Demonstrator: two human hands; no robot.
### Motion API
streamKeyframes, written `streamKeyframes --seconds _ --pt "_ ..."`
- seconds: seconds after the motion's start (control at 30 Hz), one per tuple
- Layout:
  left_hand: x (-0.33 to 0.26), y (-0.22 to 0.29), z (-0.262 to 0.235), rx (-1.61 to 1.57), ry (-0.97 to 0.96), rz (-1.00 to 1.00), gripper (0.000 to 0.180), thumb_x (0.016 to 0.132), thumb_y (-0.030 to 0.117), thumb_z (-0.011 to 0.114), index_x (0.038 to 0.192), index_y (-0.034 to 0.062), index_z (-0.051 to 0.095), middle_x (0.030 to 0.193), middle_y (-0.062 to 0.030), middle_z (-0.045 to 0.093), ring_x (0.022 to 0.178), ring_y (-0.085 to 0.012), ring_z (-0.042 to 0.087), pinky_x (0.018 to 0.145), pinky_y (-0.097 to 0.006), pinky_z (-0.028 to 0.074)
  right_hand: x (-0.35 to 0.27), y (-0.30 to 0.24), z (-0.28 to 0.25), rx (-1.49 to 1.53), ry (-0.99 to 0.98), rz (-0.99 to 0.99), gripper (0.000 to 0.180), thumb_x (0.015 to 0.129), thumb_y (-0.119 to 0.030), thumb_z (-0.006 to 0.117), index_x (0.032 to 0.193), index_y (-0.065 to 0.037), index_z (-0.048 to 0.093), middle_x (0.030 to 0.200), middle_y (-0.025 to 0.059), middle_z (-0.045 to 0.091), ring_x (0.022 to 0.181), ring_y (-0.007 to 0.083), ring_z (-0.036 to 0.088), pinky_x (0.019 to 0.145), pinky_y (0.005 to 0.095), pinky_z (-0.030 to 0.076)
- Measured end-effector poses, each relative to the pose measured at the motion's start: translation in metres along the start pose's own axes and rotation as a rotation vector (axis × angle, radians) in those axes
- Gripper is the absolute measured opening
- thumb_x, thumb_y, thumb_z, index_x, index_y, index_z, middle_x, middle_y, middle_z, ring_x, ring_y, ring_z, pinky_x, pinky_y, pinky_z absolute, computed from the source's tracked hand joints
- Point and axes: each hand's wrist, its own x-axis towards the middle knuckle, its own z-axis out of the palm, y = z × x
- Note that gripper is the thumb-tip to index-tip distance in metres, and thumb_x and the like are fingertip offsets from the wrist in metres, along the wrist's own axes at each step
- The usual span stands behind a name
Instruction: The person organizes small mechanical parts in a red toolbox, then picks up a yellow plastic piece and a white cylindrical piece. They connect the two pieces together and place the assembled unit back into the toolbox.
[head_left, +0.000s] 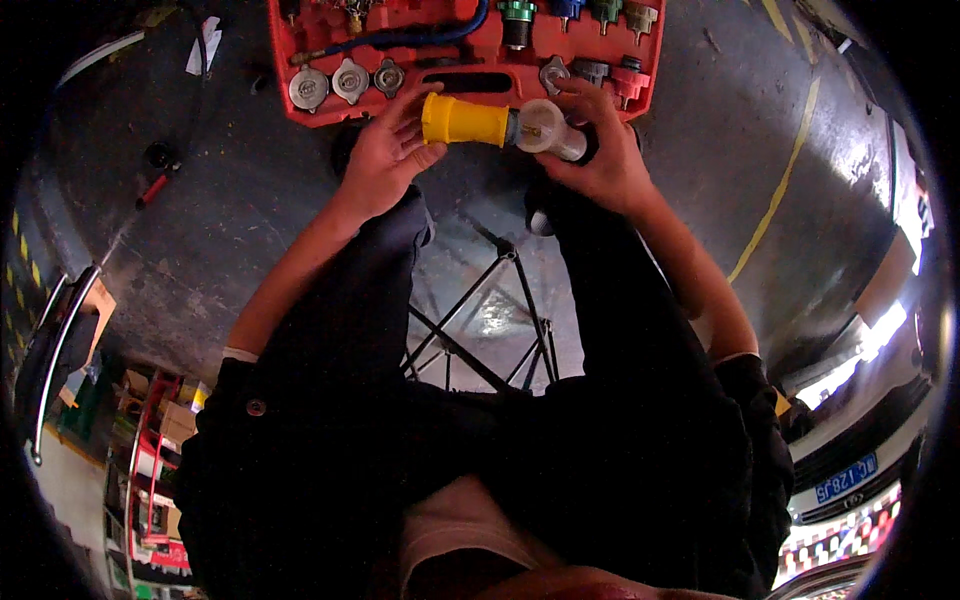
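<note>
My left hand (pixel 385 160) is closed on the wide end of a yellow plastic cylinder (pixel 468 120), thumb below and fingers behind it. A dark grey collar (pixel 513 127) sits at the cylinder's right end. Against that collar is a clear plastic cup-like piece (pixel 545 122), which my right hand (pixel 610 150) grips between thumb and fingers. Whether the two parts are joined or only touching, I cannot tell. Both are held level above my knees, just in front of an open red tool case (pixel 415 95).
In the case lie metal radiator caps (pixel 350 82), a blue hose (pixel 410 38) and coloured adapters (pixel 517 22). Folding-stool legs (pixel 508 250) show between my knees. A red-handled tool (pixel 152 190) lies on the floor at left. A car (pixel 850 470) stands at lower right, red shelving (pixel 150 460) at lower left.
</note>
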Motion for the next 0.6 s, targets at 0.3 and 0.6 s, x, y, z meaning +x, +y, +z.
streamKeyframes --seconds 0.3,0.6 --pt "0.002 0.001 0.004 0.071 -0.076 -0.033 0.067 0.095 0.005 0.067 0.153 0.004 0.034 0.144 -0.01 0.051 0.131 -0.0208 0.052 0.113 -0.036 0.04 0.001 -0.004 0.006 -0.219 -0.109 -0.16 0.071 0.072 -0.015 0.085 0.137 -0.008 0.057 0.118 0.0152 0.069 0.103 0.0318 0.07 0.089 0.0394 0.056" --pt "0.001 -0.006 0.005 0.139 -0.086 0.027 0.065 0.094 0.009 0.071 0.15 0.0053 0.038 0.139 -0.011 0.054 0.127 -0.0209 0.057 0.11 -0.036 0.044 0.004 -0.019 -0.003 -0.261 -0.098 -0.179 0.073 0.075 -0.028 0.081 0.142 -0.018 0.054 0.118 0.0147 0.068 0.097 0.0361 0.07 0.084 0.0444 0.059"
